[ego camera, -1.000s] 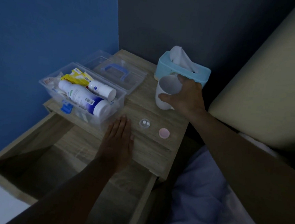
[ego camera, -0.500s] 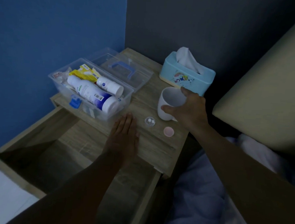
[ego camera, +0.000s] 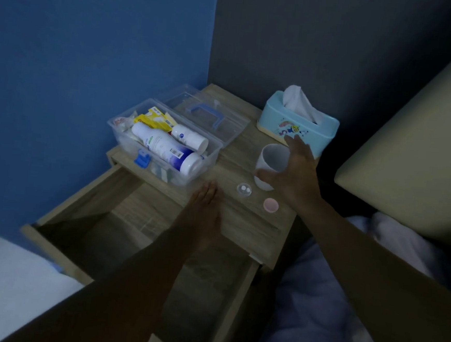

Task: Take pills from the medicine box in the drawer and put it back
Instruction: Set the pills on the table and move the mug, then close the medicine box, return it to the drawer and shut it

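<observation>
The clear medicine box (ego camera: 130, 133) stands open on the nightstand's left side, with white bottles and yellow packets inside; its lid (ego camera: 210, 115) with a blue handle lies folded back behind it. A small clear cap holding two white pills (ego camera: 244, 190) and a pink cap (ego camera: 271, 204) lie on the wood. A white cup (ego camera: 269, 163) stands upright beside them. My right hand (ego camera: 295, 176) hovers around the cup with fingers spread, not gripping it. My left hand (ego camera: 202, 212) rests flat on the nightstand's front edge. The drawer (ego camera: 101, 231) below is pulled open and looks bare.
A light-blue tissue box (ego camera: 298, 122) stands at the back right of the nightstand (ego camera: 241, 226). A blue wall runs along the left and a dark wall behind. A beige headboard cushion (ego camera: 408, 163) and pale bedding (ego camera: 330, 300) are on the right.
My right hand brought the cup forward from in front of the tissue box, set it down near the pills, then opened its fingers. My left hand stayed flat.
</observation>
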